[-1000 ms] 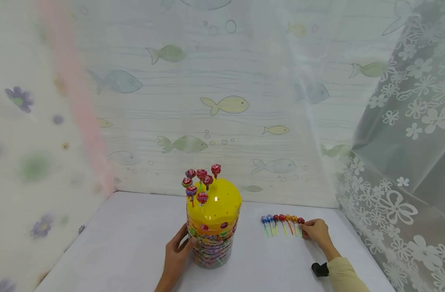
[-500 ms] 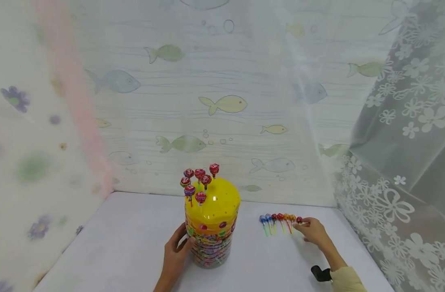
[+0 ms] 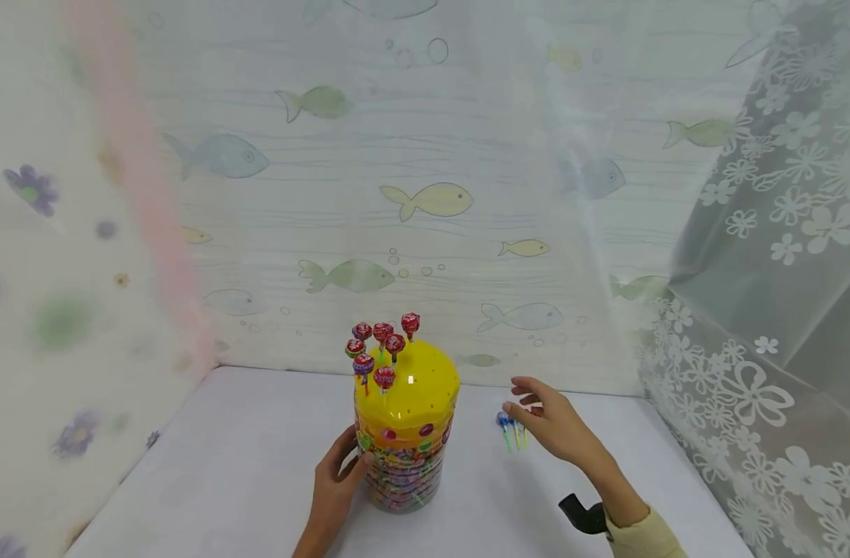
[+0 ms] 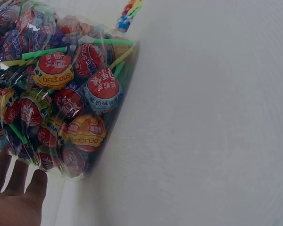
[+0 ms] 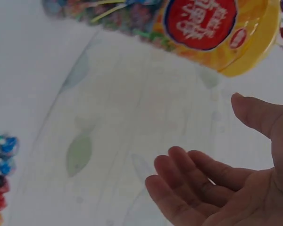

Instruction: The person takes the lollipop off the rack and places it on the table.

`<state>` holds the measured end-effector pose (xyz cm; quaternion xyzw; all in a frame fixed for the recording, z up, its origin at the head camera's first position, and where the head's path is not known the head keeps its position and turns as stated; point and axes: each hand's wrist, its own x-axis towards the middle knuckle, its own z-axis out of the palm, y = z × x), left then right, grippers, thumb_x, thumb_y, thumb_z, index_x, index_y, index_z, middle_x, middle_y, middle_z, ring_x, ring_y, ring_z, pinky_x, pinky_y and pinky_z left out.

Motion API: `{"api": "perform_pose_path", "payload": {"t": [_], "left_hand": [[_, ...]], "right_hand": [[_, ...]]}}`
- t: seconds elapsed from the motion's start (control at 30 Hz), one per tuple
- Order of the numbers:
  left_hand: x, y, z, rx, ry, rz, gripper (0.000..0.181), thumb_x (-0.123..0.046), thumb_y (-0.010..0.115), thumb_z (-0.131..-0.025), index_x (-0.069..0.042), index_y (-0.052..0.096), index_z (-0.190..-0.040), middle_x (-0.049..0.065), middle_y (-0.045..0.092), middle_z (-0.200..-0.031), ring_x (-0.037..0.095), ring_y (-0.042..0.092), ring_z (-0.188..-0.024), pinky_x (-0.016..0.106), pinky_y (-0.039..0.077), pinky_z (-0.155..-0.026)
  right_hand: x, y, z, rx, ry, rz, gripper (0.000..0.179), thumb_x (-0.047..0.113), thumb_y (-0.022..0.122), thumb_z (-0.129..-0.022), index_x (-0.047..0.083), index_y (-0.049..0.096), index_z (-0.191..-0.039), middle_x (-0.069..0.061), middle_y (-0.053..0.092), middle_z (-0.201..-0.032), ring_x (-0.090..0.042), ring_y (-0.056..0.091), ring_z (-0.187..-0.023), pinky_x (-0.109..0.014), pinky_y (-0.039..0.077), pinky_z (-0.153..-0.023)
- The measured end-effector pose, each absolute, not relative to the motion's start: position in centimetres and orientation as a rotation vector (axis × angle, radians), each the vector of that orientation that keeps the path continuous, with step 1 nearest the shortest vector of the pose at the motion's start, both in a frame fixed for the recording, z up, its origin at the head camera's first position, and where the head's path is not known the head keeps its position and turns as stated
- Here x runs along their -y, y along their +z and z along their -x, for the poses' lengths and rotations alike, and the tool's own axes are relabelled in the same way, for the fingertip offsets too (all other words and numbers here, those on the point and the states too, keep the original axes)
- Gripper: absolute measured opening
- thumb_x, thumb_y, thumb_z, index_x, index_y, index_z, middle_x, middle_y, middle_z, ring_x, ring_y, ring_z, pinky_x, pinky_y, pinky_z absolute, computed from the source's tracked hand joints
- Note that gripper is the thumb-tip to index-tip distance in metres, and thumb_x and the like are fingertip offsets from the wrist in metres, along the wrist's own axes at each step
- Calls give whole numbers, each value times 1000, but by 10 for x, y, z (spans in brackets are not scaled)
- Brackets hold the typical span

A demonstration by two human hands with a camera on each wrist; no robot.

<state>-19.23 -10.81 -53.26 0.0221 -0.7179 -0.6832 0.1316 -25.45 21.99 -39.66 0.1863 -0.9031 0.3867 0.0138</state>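
Observation:
A clear jar (image 3: 405,473) packed with wrapped lollipops stands upright on the table. Several red-topped lollipops (image 3: 384,378) are stuck by their sticks into holes in its yellow lid (image 3: 428,387). My left hand (image 3: 334,484) holds the jar's left side, thumb in front; in the left wrist view its fingertips (image 4: 37,181) meet the jar's side. To the right, my right hand (image 3: 560,426) is raised with spread fingers and an empty palm. It hides much of the lollipop row; a blue lollipop (image 3: 503,419) shows at the row's left end.
A black strap-like piece (image 3: 583,515) hangs by the right sleeve (image 3: 644,535). The white table (image 3: 257,449) ends at a fish-patterned curtain (image 3: 425,232) behind, with a flower-patterned sheet (image 3: 752,403) at the right.
The right hand has left the row's right end, where its fingers were at a red lollipop. It has moved left and up, opening between row and jar. The left hand and jar stay put.

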Motion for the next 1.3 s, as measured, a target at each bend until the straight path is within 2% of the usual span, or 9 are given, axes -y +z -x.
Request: {"api": "perform_pose_path", "payload": {"t": [0.07, 0.17, 0.47, 0.73, 1.1, 1.3], "left_hand": [[108, -531, 193, 2081, -1976, -49, 58, -26, 62, -102, -4, 42, -153, 18, 48, -154, 39, 47, -140, 58, 41, -115], [107, -530, 194, 2079, -1964, -44, 56, -26, 61, -103, -4, 43, -152, 19, 48, -153, 39, 47, -139, 59, 41, -115], [106, -530, 198, 2069, -1995, -56, 60, -27, 61, -103, -1, 38, -153, 20, 47, -152, 36, 45, -140, 53, 38, -119], [107, -533, 201, 2043, -2001, -1, 62, -22, 58, -104, -1, 33, -156, 21, 38, -159, 40, 33, -150, 56, 28, -123], [106, -535, 199, 2039, -2053, -13, 63, -24, 56, -105, -2, 30, -158, 21, 34, -162, 41, 33, -150, 47, 30, -121], [104, -537, 198, 2052, -2050, -43, 63, -27, 56, -105, -3, 30, -158, 20, 33, -163, 41, 32, -150, 50, 29, -121]], "right_hand": [[-206, -385, 253, 2739, 1226, -653, 53, 29, 66, -100, 1, 52, -143, -16, 62, -133, -34, 60, -121, -53, 51, -107], [-186, -370, 254, 2604, 1277, -757, 50, 26, 67, -99, 4, 53, -142, -13, 61, -134, -32, 59, -122, -54, 49, -109], [-136, -335, 260, 2350, 1427, -996, 45, 18, 64, -101, 5, 52, -142, -15, 58, -141, -31, 56, -127, -49, 50, -111], [-106, -317, 269, 2345, 1521, -1085, 50, 16, 62, -102, 4, 47, -148, -15, 53, -147, -32, 54, -132, -46, 46, -114], [-87, -313, 274, 2361, 1640, -1125, 46, 6, 59, -102, -1, 48, -146, -19, 54, -144, -33, 55, -132, -43, 48, -111], [-84, -316, 273, 2368, 1602, -1112, 40, 8, 62, -101, 0, 55, -140, -17, 64, -131, -32, 62, -123, -44, 54, -105]]}}
